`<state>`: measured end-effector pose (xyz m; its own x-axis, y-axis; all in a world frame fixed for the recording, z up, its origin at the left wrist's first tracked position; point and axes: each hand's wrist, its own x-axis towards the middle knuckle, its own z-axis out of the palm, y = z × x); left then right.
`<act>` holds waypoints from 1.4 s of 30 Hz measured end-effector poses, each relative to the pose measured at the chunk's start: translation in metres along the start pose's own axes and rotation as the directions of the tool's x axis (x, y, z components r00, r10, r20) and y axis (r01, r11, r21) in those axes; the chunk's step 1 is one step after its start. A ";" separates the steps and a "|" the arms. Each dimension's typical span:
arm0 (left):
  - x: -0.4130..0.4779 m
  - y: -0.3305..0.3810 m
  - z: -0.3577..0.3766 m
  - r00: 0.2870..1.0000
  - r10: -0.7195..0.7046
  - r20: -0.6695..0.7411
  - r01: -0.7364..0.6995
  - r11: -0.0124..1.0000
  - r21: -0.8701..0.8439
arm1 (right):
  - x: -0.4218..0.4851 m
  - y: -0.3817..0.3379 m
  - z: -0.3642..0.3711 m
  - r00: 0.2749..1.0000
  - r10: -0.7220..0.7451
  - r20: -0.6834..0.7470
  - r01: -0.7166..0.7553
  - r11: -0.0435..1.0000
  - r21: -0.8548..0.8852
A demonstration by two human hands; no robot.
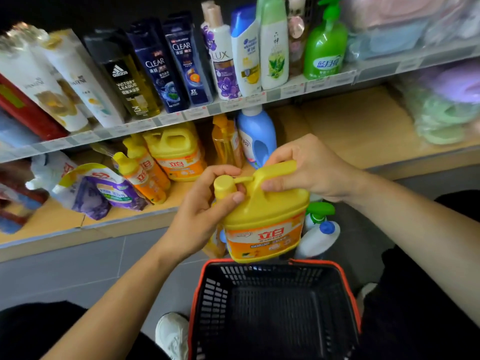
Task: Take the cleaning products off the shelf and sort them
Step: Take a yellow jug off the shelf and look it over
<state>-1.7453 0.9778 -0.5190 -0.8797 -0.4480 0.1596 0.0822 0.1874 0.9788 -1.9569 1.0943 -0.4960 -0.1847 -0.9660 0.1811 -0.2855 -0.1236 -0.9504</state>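
- Yellow detergent jug, orange label facing the camera, is held upright in the air by 2 hands, just above the far rim of a black basket with a red edge.
- Right hand grasps the jug's handle from above, fingers curled round it.
- Left hand pinches the jug's yellow cap between thumb and fingers.
- Behind the jug, a white bottle with a blue cap and a green spray head show near the grey floor.
- On the lower shelf stand a second yellow jug, orange bottles and a blue bottle, with refill pouches lying to the left.
- The upper shelf carries a row of shampoo bottles and 1 green pump bottle.
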 end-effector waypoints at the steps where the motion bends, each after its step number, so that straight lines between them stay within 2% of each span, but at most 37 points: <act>1: 0.003 -0.002 0.000 0.999 -0.014 0.029 0.014 1.000 -0.007 | 0.000 0.002 -0.003 1.000 0.009 0.011 -0.009 0.999 0.030; 5: 0.014 -0.001 -0.011 0.970 -0.104 0.220 0.125 0.988 -0.086 | 0.004 0.011 -0.014 0.993 0.075 0.088 -0.090 0.978 0.186; 7: 0.018 -0.002 -0.017 0.957 -0.116 0.265 0.158 0.977 -0.143 | 0.007 0.014 -0.017 0.988 0.098 0.122 -0.124 0.964 0.235; 9: 0.018 -0.003 -0.017 0.973 -0.101 0.207 0.141 0.971 -0.191 | 0.010 0.015 -0.018 0.986 0.106 0.128 -0.136 0.957 0.258; 13: 0.013 -0.008 -0.012 0.999 -0.041 -0.009 0.038 0.976 -0.215 | 0.012 0.014 -0.014 0.993 0.089 0.071 -0.101 0.975 0.200; 20: 0.008 -0.015 -0.010 0.971 0.033 -0.235 -0.040 0.999 -0.026 | 0.014 0.006 0.002 0.993 0.033 -0.112 -0.038 0.998 -0.051; 23: 0.008 -0.018 -0.013 0.951 0.124 -0.282 -0.079 0.983 0.166 | 0.015 0.005 0.008 0.982 0.022 -0.187 -0.051 0.987 -0.150; 27: 0.009 -0.021 -0.016 0.960 0.241 -0.144 -0.151 0.876 0.458 | 0.017 0.003 0.015 0.983 -0.001 -0.185 -0.052 0.958 -0.283; 30: 0.011 -0.023 -0.023 0.961 0.275 -0.005 -0.199 0.710 0.675 | 0.018 0.001 0.016 0.987 -0.009 -0.161 -0.041 0.952 -0.305; 32: 0.012 -0.024 -0.026 0.960 0.277 0.050 -0.227 0.657 0.719 | 0.019 0.001 0.018 0.989 -0.010 -0.150 -0.038 0.949 -0.312; 34: 0.012 -0.023 -0.026 0.957 0.284 0.064 -0.240 0.645 0.726 | 0.019 0.001 0.019 0.991 -0.004 -0.134 -0.037 0.952 -0.305; 42: 0.007 -0.013 -0.022 0.907 0.421 0.005 -0.260 0.551 0.793 | 0.017 -0.002 0.028 0.997 -0.010 -0.073 -0.012 0.958 -0.286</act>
<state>-1.7419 0.9530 -0.5274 -0.7656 -0.3236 0.5561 -0.0980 0.9129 0.3963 -1.9328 1.0718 -0.4985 -0.2501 -0.9456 0.2082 -0.5404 -0.0421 -0.8403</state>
